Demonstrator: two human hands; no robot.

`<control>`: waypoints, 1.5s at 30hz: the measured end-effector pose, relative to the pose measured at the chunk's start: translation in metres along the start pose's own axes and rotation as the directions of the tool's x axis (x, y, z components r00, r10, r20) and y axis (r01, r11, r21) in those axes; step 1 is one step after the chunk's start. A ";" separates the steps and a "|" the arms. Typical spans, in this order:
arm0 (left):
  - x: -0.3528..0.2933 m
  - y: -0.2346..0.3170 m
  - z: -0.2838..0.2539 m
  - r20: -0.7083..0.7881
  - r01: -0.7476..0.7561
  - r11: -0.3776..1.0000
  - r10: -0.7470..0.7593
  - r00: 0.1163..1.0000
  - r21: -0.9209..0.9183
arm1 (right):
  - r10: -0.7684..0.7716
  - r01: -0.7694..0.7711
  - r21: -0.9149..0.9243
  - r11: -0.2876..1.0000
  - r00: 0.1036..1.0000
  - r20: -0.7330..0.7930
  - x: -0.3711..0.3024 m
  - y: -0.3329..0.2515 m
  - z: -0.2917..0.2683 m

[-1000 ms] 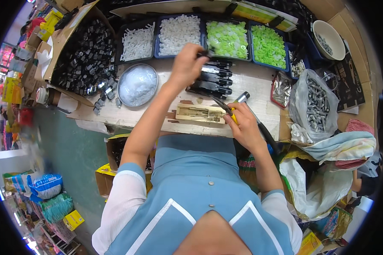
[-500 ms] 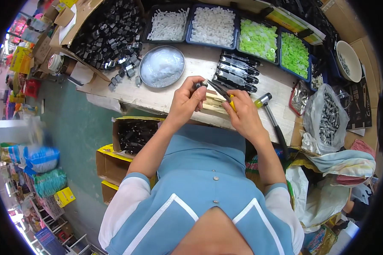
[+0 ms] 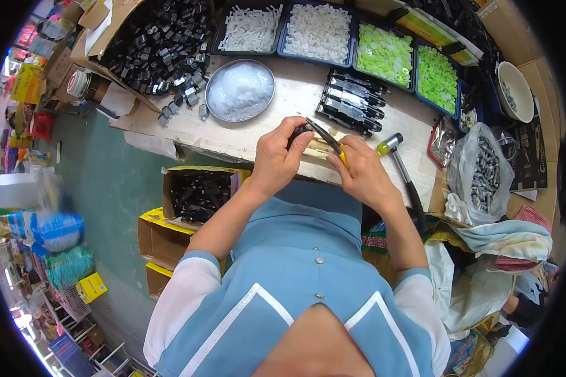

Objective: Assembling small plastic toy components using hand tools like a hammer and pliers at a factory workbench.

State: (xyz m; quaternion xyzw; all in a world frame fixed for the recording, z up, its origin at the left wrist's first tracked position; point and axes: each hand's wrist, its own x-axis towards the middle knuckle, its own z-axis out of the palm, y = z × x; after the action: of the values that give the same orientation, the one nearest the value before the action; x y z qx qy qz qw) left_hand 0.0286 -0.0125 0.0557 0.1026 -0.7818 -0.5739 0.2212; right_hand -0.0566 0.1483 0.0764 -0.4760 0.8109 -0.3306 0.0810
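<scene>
My left hand [image 3: 277, 157] is closed, pinching a small dark piece [image 3: 299, 132] between thumb and fingers; most of it is hidden. In my right hand [image 3: 368, 173] are long-nosed pliers [image 3: 324, 134] with yellow grips. Their dark jaws reach over to the left fingertips, right by the small piece. Whether the jaws grip it I cannot tell. Both hands are over the near edge of the pale workbench [image 3: 226, 138]. Just beyond them lies a row of several black parts with shiny faces [image 3: 351, 105]. A hammer [image 3: 407, 176] with a yellow-green head rests beside my right hand.
A round metal dish [image 3: 272, 100] holds whitish grease. Behind stand trays of white parts [image 3: 317, 32] and green parts [image 3: 383, 55]. Loose black blocks [image 3: 160, 60] are heaped far left. A plastic bag of metal pieces [image 3: 484, 166] sits right; an open box [image 3: 201, 195] stands below the bench.
The pliers have shifted slightly left and up, their jaws now across the left fingertips. The pale tip of the small piece no longer shows. My left hand has turned a little.
</scene>
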 end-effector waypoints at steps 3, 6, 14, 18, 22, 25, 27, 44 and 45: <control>-0.002 -0.002 -0.003 -0.033 -0.088 0.994 0.090 0.995 0.068 | 0.036 -0.036 0.004 0.999 0.996 0.082 -0.001 0.000 0.001; 0.002 -0.006 -0.025 0.495 0.624 0.540 -0.384 0.780 -0.565 | 0.016 -0.011 -0.026 1.000 0.986 0.166 -0.003 0.002 0.001; -0.031 -0.035 -0.053 0.707 0.735 0.133 -0.206 0.677 -0.665 | -0.184 0.187 0.004 0.982 0.965 0.186 -0.002 -0.011 0.021; -0.069 -0.058 -0.102 0.462 0.665 0.746 -0.582 0.669 -0.024 | -0.256 0.255 0.023 0.967 0.962 0.097 -0.004 -0.004 0.032; -0.074 -0.047 -0.121 0.051 0.460 0.632 -0.620 0.783 0.624 | -0.093 0.088 0.076 0.993 0.994 0.064 -0.017 0.014 0.014; -0.019 -0.022 -0.075 0.107 0.166 0.909 -0.223 0.969 0.383 | -0.055 0.054 0.058 0.997 0.998 0.010 -0.023 0.017 0.004; 0.024 -0.019 -0.029 0.185 -0.311 0.816 0.251 0.950 0.488 | -0.037 0.038 0.050 0.998 0.999 -0.028 -0.023 0.015 -0.005; 0.066 -0.010 -0.001 0.185 0.273 0.711 -0.201 0.962 -0.648 | 0.110 -0.104 0.039 0.994 0.977 -0.182 -0.025 0.031 -0.020; 0.055 -0.010 -0.005 0.219 0.325 0.698 -0.240 0.946 -0.638 | 0.111 -0.103 0.057 0.993 0.981 -0.161 -0.020 0.029 -0.017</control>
State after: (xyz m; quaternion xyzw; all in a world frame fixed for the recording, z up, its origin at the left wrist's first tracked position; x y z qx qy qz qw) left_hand -0.0189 -0.0431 0.0598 0.1015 -0.5113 -0.8469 0.1052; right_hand -0.0743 0.1818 0.0683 -0.4011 0.8310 -0.3831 0.0433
